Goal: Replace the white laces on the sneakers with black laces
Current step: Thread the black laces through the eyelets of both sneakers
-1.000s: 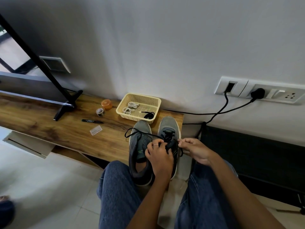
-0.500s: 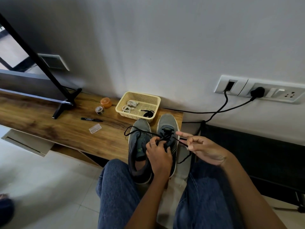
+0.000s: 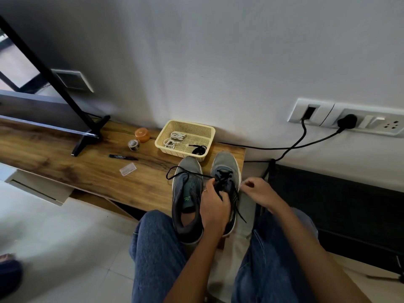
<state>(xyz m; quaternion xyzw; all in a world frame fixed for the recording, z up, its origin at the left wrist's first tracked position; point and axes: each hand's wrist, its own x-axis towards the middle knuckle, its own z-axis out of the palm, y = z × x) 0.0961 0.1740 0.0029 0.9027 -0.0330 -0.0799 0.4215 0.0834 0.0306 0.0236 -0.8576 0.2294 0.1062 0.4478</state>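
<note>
Resting on the near edge of the wooden desk (image 3: 65,162), two grey sneakers (image 3: 188,193) sit side by side, toes toward the wall. Head view: left hand (image 3: 213,204) lies over the right sneaker (image 3: 225,171), fingers curled and pinching the black lace (image 3: 223,174) at the eyelets; grip closed on the lace. Right hand (image 3: 256,191) is just beside that shoe's outer edge, fingers curled; whether they pinch the lace end, cannot tell. One loose lace end arcs across the left sneaker's toe; another hangs down past the right shoe's side. Yellow basket (image 3: 206,130) stands just behind the toes, holding coiled white laces (image 3: 175,138) and a black lace bundle (image 3: 198,149). Left of it: orange jar (image 3: 142,134), small tape roll (image 3: 133,145), black marker (image 3: 123,158), clear plastic case (image 3: 128,169).
</note>
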